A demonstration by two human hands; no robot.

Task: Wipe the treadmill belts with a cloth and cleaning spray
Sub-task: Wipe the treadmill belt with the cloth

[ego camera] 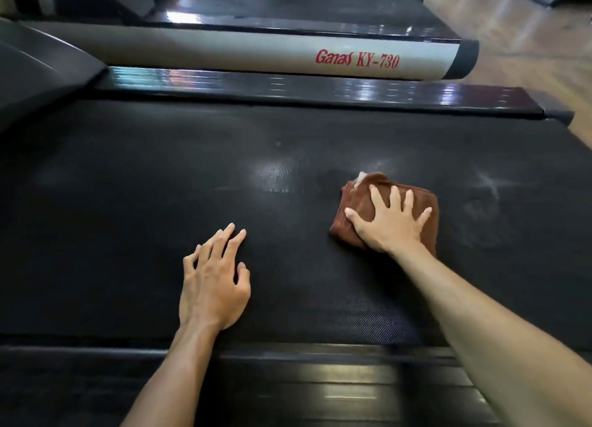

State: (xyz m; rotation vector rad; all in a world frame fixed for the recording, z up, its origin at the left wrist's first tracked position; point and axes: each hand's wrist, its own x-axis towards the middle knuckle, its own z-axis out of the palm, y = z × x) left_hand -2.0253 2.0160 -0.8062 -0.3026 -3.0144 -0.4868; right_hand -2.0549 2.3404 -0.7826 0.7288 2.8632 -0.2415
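Observation:
A black treadmill belt [128, 202] fills most of the view. On its right half lies a folded brown cloth [355, 199], and my right hand [389, 221] presses flat on it with the fingers spread. My left hand [213, 282] rests on the bare belt to the left of the cloth, its fingers loosely bent and holding nothing. Pale smears show on the belt beside the cloth. No spray bottle is in view.
The near side rail [320, 378] runs along the bottom, the far rail [320, 90] beyond the belt. A second treadmill with a grey side cover [256, 55] marked "Ganas KY-730" stands behind. Wooden floor [528, 42] lies at the right.

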